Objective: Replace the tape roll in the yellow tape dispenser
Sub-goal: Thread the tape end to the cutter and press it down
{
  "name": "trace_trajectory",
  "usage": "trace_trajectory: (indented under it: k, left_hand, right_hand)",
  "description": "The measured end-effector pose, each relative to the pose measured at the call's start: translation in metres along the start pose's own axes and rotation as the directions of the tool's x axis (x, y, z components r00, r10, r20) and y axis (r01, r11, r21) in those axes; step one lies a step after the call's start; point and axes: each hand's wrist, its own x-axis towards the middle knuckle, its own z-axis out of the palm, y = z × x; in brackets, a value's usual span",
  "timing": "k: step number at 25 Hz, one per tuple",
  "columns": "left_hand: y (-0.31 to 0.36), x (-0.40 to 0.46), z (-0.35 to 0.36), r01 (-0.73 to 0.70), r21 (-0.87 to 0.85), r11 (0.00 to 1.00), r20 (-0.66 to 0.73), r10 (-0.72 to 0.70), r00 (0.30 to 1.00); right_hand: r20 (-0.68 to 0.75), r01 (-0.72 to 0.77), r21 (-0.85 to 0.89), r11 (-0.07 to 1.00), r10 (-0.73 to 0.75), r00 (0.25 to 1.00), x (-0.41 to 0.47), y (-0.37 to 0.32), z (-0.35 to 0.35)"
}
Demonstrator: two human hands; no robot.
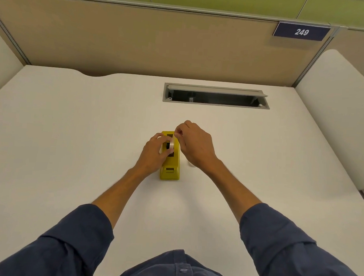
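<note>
While the yellow tape dispenser (pixel 170 166) stands near the middle of the white tabletop (pixel 70 131), its long axis running away from the person, both hands meet over its open top. The left hand (pixel 154 152) comes in from the dispenser's left side, its fingers (pixel 163 139) curled around a clear tape roll (pixel 172 145) that stands on edge in the dispenser's slot; thumb and fingers pinch the roll by its sides. The right hand (pixel 194 146) hovers above the far end of the dispenser, its fingertips pressed together on what looks like the loose end of the tape, though that strip is too small to tell for sure. Just right of the dispenser, partly hidden under the right wrist, a small pale object (pixel 191 164) lies on the tabletop. Farther back, a grey cable hatch (pixel 216 95) is open.
</note>
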Motion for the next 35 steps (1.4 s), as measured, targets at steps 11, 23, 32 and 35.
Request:
trace_trajectory:
  k: [11,23,32,35]
  left_hand:
    - [-0.002,0.004,0.002,0.009,-0.020,1.000,0.044,-0.008,0.999]
    - [0.000,0.003,-0.005,0.067,-0.155,0.986,0.044,-0.060,0.997]
    - [0.004,0.003,-0.005,0.071,-0.136,0.988,0.029,-0.068,0.997]
    - [0.003,0.002,-0.006,0.075,-0.135,0.988,0.024,-0.073,0.997]
  right_hand:
    - [0.008,0.008,-0.021,1.000,-0.008,1.000,0.012,0.005,0.007]
    - [0.015,0.007,-0.018,1.000,-0.006,1.000,0.015,0.008,0.015]
    - [0.024,0.003,-0.020,1.000,-0.003,1.000,0.017,0.009,0.019]
    - [0.027,0.004,-0.025,1.000,-0.003,1.000,0.017,0.009,0.020]
